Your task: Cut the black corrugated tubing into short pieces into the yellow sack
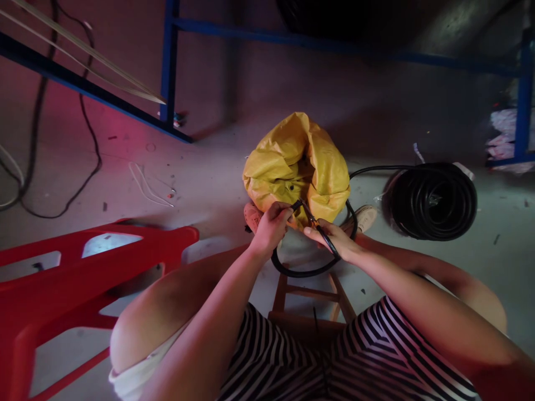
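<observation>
My left hand (271, 223) pinches the end of a black cable (296, 205) over the front of a yellow sack (288, 161). To its right, my right hand (332, 236) is closed around a cutting tool (311, 217), which looks like pliers or scissors. The tool's jaws point up and left, close to the cable end. The black hose (307, 273) loops below both hands and runs up beside the sack's right side. Crumpled and rolled open at the top, the sack stands on the floor between my feet; small dark bits show inside it.
A coil of black hose (434, 200) lies on the floor at the right, joined to a hose running behind the sack. A red plastic stool (137, 250) is at the left. Blue metal frames (259, 34) cross the top. Below me is a wooden stool (311, 292). Loose cables (86, 111) lie at the upper left.
</observation>
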`<state>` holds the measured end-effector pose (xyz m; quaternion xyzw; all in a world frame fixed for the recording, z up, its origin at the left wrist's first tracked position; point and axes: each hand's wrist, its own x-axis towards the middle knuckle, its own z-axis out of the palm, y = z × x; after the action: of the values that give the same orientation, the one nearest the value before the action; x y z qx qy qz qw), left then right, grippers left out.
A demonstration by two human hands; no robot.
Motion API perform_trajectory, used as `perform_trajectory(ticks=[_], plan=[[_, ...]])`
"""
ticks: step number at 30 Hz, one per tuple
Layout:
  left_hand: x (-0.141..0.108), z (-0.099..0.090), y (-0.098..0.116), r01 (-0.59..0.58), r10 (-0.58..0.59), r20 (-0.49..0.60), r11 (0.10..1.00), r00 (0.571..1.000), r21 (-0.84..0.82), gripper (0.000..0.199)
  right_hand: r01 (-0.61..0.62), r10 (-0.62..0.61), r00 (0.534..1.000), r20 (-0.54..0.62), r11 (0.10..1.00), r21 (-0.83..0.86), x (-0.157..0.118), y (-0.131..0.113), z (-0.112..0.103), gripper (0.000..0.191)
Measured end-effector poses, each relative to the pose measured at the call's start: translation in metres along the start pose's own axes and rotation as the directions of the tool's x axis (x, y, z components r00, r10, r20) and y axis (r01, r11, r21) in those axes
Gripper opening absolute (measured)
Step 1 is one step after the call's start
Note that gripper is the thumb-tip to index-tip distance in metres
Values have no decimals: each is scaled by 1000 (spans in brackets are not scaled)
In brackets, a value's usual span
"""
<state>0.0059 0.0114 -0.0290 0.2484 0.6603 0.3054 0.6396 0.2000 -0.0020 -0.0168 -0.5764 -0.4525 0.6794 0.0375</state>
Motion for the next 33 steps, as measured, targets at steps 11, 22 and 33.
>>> perform_trajectory(ticks=[11,22,33], plan=[[-8,4,6,-39,38,-49,999,998,-27,22,-28,30,999,15,993,-117,1,-1,-4,51],[-4,4,-2,-92,92,11,996,996,8,16,-47,50,999,22,990,-130,-1,-5,-1,52],[-3,5,-3,-117,118,-23,993,993,19,16,-56,59,998,11,987,-149,-2,-7,0,55]])
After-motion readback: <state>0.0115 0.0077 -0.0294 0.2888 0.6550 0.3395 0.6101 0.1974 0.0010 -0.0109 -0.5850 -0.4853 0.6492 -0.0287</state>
